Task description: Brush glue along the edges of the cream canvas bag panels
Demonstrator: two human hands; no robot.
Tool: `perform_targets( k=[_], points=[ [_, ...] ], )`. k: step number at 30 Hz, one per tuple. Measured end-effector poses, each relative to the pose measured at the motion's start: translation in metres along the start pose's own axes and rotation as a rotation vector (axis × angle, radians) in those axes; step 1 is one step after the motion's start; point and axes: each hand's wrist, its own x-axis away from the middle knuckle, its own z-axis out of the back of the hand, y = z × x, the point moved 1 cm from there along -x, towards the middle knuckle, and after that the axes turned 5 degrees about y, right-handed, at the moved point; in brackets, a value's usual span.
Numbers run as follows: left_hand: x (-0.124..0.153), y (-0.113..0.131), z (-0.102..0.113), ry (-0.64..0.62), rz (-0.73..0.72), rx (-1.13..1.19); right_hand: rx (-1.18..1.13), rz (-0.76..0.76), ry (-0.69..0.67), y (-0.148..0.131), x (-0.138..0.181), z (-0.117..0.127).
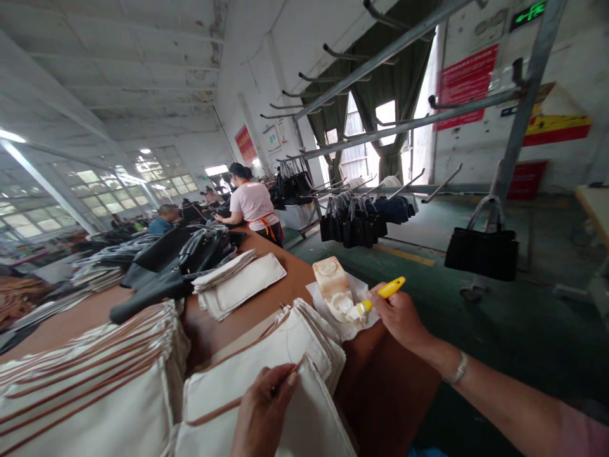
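Observation:
My right hand (399,317) grips a brush with a yellow handle (389,290). The bristles are down in the white paste of a cut-open plastic container (332,279), which lies on a whitish sheet (365,327) at the table's edge. My left hand (266,406) is closed, thumb against fingers, pinching the brown-trimmed edge of a cream fabric piece (311,412). That piece lies on top of a stack of similar cream pieces (280,343). A thin loose thread shows on the stack.
More brown-edged cream pieces (95,393) fan out at left. Folded cream cloths (242,285) and black bag parts (166,266) lie farther along the brown table (209,330). A metal rack (404,124) with black handbags (354,222) stands at right. A co-worker (252,203) stands beyond.

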Motion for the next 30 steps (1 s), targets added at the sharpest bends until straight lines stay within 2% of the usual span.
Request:
perform_targets(
  k=[5,9,11,14,19,23,26,30],
  points=[
    [0.002,0.0,-0.009,-0.016,-0.001,0.059,-0.342,-0.155,-0.151,-0.067,0.023,-0.008],
    [0.011,0.007,-0.011,0.016,-0.022,0.065,-0.337,-0.132,-0.237,-0.094,0.034,-0.023],
    [0.017,0.012,-0.012,0.023,-0.033,0.057,-0.3,-0.071,-0.268,-0.097,0.037,-0.031],
    [0.025,0.017,-0.013,0.022,-0.043,0.036,-0.259,-0.007,-0.242,-0.091,0.036,-0.036],
    [0.031,0.019,-0.017,0.059,-0.051,0.045,-0.15,0.017,-0.173,-0.089,0.032,-0.022],
    [0.032,0.019,-0.022,0.079,-0.071,0.074,-0.175,0.028,-0.217,-0.101,0.04,-0.015],
    [0.038,0.017,-0.024,0.115,-0.129,0.078,-0.173,0.057,-0.218,-0.097,0.042,-0.016],
    [0.052,0.015,-0.028,0.196,-0.277,0.126,-0.146,-0.041,-0.089,-0.073,0.034,-0.01]
  ],
)
